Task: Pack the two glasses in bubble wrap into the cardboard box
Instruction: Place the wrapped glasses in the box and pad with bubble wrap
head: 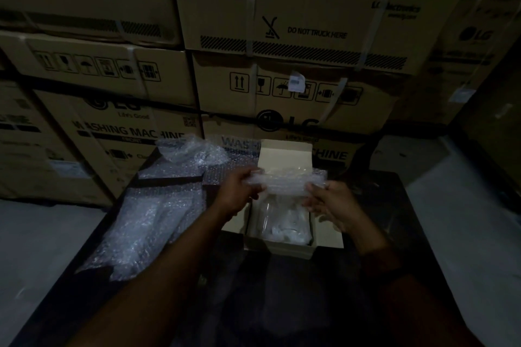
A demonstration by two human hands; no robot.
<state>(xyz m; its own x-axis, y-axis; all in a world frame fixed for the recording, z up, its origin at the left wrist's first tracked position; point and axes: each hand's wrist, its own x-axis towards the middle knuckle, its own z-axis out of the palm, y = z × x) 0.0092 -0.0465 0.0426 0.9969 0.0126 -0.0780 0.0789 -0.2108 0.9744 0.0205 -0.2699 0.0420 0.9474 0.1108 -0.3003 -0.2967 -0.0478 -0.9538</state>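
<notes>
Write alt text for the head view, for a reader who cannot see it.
Both hands, left hand and right hand, hold a bubble-wrapped bundle over an open cardboard box on a dark table. Something pale already lies inside. Loose bubble wrap lies to the left; large appliance cartons are stacked behind.

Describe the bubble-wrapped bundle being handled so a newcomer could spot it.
On the dark table sits a small open cardboard box. The bundle is held above it between left hand and right hand. Unlike the loose bubble wrap sheets lying left, it's lifted.
</notes>
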